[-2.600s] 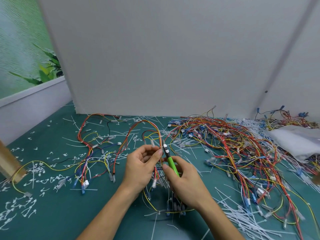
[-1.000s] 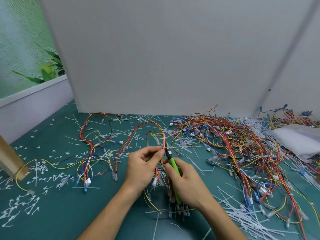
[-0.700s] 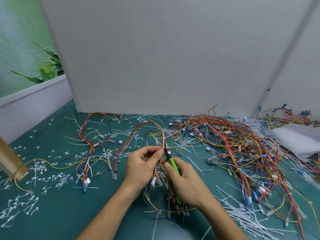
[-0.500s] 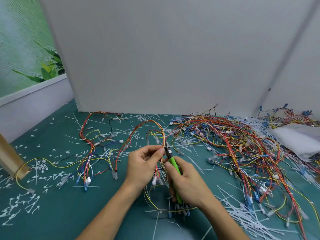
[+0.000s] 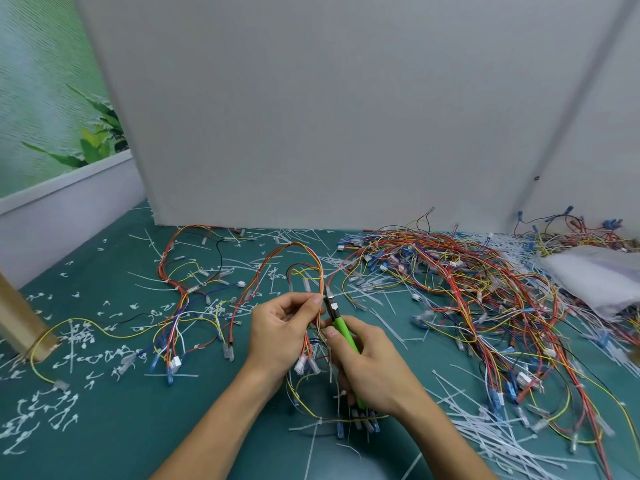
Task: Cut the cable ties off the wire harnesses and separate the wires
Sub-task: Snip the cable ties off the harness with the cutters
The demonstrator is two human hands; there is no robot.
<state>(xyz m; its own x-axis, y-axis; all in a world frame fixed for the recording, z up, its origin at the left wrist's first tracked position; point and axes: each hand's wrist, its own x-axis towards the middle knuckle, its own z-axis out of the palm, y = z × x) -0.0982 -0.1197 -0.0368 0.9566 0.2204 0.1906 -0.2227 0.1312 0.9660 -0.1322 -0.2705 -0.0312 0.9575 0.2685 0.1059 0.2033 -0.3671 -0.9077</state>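
Presently, a red-and-yellow wire harness (image 5: pixel 320 271) is pinched above the teal tabletop (image 5: pixel 145 410) by the left hand (image 5: pixel 280 336), green-handled cutters (image 5: pixel 341 328) gripped by the right hand (image 5: pixel 375 370); a wire could be nicked if blades stray.

We see two hands, one left hand (image 5: pixel 280 336) and one right hand (image 5: pixel 372 367). We count one green cutter (image 5: pixel 341 329). Right at the cutter's tip is one held wire bunch (image 5: pixel 321 278). Left of the cutter lies one loose wire bunch (image 5: pixel 180 306), and far left stands one wooden post (image 5: pixel 20 317). Right of the cutter we count one big wire pile (image 5: pixel 467 289) and one white bag (image 5: pixel 599 275). The cut ties (image 5: pixel 485 441) are too many to count.
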